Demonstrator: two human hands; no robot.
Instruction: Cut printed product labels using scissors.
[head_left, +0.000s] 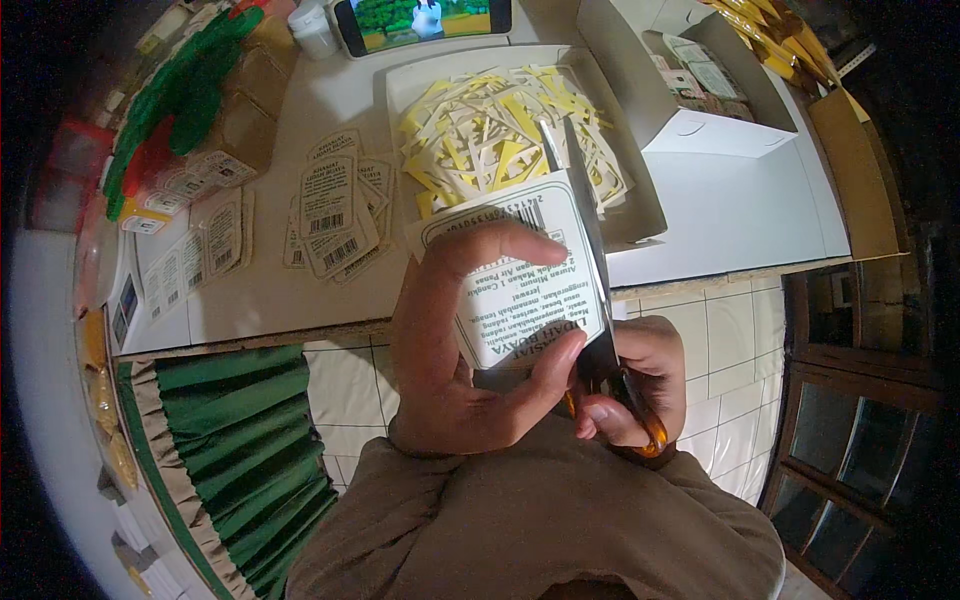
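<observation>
My left hand grips a printed paper label by its edges, with fingers above and thumb below; the label looks upside down to me. In my right hand is a pair of scissors with amber-coloured handles, its blades parted at the tips and lying along the label's right edge. Beyond both hands, a shallow cardboard box holds many thin white and yellow paper strips. Left of that box, several cut labels with rounded corners lie in a loose pile.
A phone showing a picture stands at the back beside a white-capped bottle. Small brown boxes and green netting stand at left. More labels lie near the front left. An open carton holds packets at right.
</observation>
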